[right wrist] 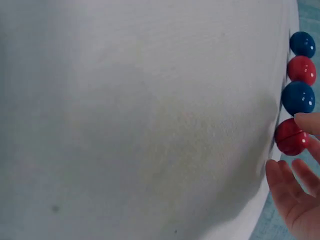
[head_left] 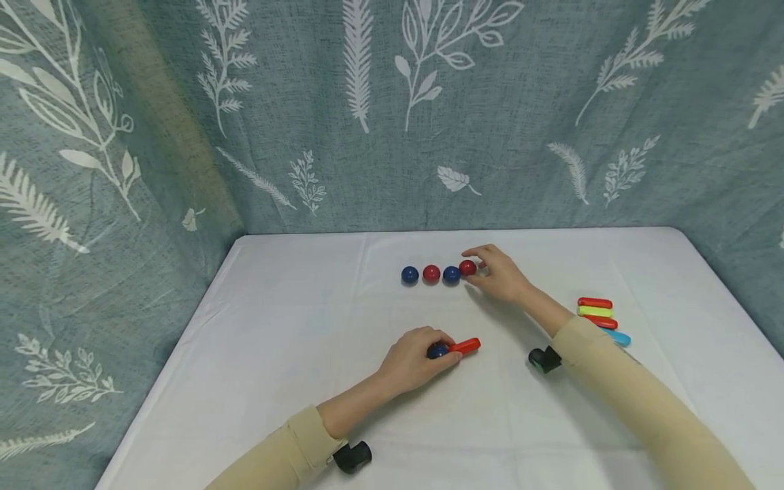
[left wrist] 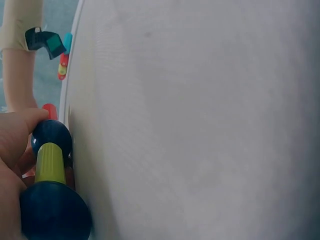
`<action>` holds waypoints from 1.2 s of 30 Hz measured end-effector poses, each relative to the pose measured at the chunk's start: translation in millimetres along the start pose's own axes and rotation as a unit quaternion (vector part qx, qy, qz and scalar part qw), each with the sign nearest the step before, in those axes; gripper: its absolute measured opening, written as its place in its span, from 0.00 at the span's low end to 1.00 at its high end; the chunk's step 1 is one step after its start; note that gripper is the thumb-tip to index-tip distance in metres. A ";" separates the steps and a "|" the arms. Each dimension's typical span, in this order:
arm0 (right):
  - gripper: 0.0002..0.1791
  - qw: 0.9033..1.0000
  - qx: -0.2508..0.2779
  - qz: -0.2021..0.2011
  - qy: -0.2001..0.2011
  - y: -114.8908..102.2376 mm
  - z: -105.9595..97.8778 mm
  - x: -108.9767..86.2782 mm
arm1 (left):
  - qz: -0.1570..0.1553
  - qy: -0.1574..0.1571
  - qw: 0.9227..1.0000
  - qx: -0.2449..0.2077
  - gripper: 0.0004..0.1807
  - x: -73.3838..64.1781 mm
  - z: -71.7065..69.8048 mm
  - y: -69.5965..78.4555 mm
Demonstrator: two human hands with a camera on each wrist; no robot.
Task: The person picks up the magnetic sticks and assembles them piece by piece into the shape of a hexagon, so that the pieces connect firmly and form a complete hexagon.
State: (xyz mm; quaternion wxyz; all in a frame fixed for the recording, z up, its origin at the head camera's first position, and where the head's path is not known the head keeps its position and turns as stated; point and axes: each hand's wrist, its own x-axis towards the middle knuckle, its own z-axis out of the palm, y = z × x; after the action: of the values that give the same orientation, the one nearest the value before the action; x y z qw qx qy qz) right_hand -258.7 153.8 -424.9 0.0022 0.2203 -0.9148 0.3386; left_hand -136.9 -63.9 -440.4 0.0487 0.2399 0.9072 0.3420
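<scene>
My left hand (head_left: 416, 357) grips a joined piece above the white table. A dark blue ball (left wrist: 56, 212), a yellow-green stick (left wrist: 50, 164), a second blue ball (left wrist: 52, 134) and a red stick (head_left: 467, 346) line up in it. Farther back, my right hand (head_left: 499, 275) has its thumb and a finger at a red ball (right wrist: 291, 136), other fingers spread apart from it. That ball ends a row beside a blue ball (right wrist: 298, 98), a red ball (right wrist: 301, 69) and another blue ball (right wrist: 302, 44). The palm hides part of the left piece in the head view.
Right of the right forearm lie red (head_left: 595, 302), yellow-green (head_left: 595, 312) and blue (head_left: 620, 337) sticks, with another red stick (head_left: 603, 322) among them; the sleeve overlaps them partly. A patterned curtain (head_left: 392, 136) hangs behind the white table (head_left: 294, 299).
</scene>
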 end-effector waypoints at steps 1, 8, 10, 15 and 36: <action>0.24 1.000 -0.004 -0.002 -0.001 0.6 0.6 0.8 | -0.001 -0.001 1.000 0.000 0.12 0.2 0.6 0.1; 0.20 1.000 -0.006 0.026 -0.013 3.8 1.8 -3.1 | -0.003 -0.002 1.000 0.002 0.13 0.6 3.6 0.0; 0.20 0.999 0.003 0.030 -0.017 5.2 1.1 -7.7 | -0.005 -0.002 1.000 0.003 0.12 0.1 3.8 -0.5; 0.20 0.999 0.032 0.025 -0.036 6.9 -2.0 -24.6 | -0.007 -0.004 1.000 0.002 0.12 -1.9 1.5 -2.5; 0.19 0.981 0.142 -0.028 -0.132 -15.5 7.2 -83.9 | -0.006 0.023 0.999 0.021 0.10 -5.2 -13.9 -12.8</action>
State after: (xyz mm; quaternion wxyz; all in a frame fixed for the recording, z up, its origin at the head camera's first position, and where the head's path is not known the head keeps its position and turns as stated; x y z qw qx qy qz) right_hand -175.7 172.6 -433.7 -0.1403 0.2868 -0.8430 0.4330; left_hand -141.0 -83.0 -438.4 0.0247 0.2274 0.9164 0.3285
